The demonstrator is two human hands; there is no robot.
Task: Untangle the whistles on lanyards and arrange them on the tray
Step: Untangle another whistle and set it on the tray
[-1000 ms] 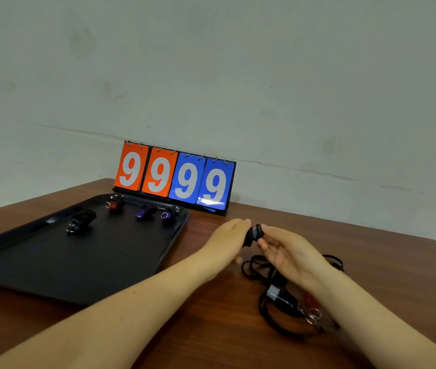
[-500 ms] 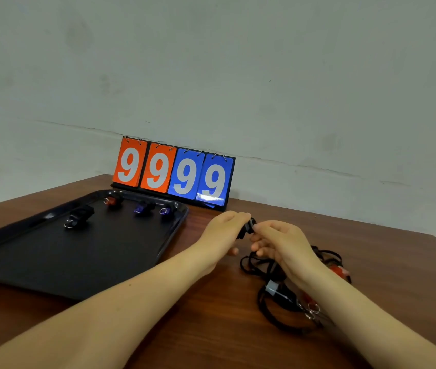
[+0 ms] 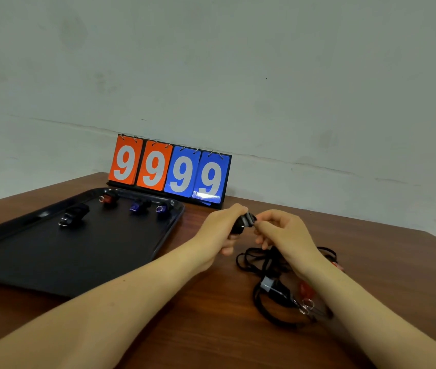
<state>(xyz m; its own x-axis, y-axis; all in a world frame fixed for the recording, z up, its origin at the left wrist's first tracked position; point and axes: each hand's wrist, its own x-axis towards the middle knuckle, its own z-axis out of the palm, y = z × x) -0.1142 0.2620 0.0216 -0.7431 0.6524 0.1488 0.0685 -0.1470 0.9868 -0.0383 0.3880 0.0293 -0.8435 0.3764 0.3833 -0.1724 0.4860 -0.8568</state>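
A black whistle (image 3: 243,222) is held above the table, gripped by my left hand (image 3: 220,229). My right hand (image 3: 282,233) pinches its end, where the ring or cord attaches. Below my right hand a tangle of black lanyards (image 3: 262,262) lies on the table with another black whistle (image 3: 275,288) and a red whistle (image 3: 306,288) in it. The black tray (image 3: 38,259) at the left holds several whistles: a black one (image 3: 74,214), a red one (image 3: 107,199) and two purple ones (image 3: 138,205) (image 3: 162,209).
A flip scoreboard (image 3: 170,171) reading 9999 stands behind the tray against the grey wall. The brown wooden table (image 3: 211,315) ends at the right (image 3: 424,233). Small metal key rings (image 3: 306,306) lie in the tangle.
Both hands stay together on the black whistle, a little further from me than before. My right fingers have closed tighter on its end.
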